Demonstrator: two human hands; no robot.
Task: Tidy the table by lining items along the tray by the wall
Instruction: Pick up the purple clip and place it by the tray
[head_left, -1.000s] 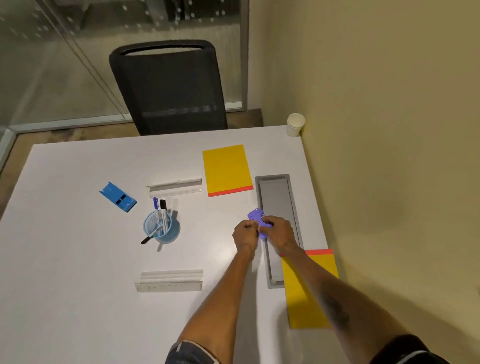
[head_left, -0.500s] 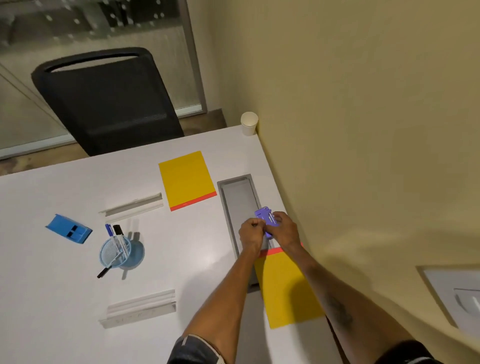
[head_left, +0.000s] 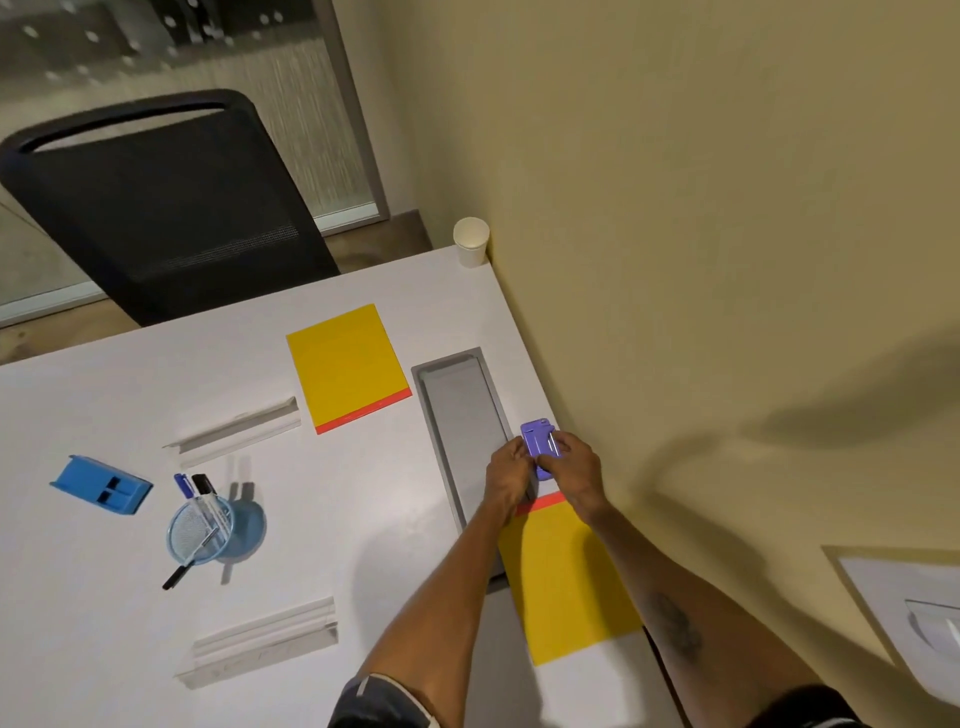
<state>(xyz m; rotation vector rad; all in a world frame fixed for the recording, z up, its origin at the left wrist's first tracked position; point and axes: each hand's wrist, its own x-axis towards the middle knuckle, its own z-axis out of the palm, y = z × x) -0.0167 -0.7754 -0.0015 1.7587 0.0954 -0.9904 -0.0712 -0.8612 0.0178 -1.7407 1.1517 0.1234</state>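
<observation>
Beside the long grey tray (head_left: 470, 415) set into the white table (head_left: 156, 597), on its wall side, two bare hands meet over a small purple thing (head_left: 542, 445); the left hand (head_left: 510, 474) pinches it from the tray side and the right hand (head_left: 572, 467) pinches it from the wall side; the fingers of both hands are curled close on it, so both hands hold it; it sits right at the tray's edge, over the thin strip of table between the tray and the wall; I cannot tell if it touches the table.

Just past the near part of the tray lies a yellow sheet (head_left: 566, 582) with a red edge, close to the wall and under the two arms; it covers the tray's near corner; another yellow sheet (head_left: 347, 366) with a red edge lies flat near the tray's far end, on the side away from the wall.

Far off from the tray, away from the wall, a blue box (head_left: 101, 484) lies on the table; nearer stands a see-through blue cup (head_left: 199, 530) with pens in it; two white strips lie on that side too, one (head_left: 234, 431) farther back and one (head_left: 260, 642) nearer to the person.

Past the tray's far end, a paper cup (head_left: 471, 241) stands in the table corner, touching the wall; a black chair (head_left: 166, 208) stands behind the table.
</observation>
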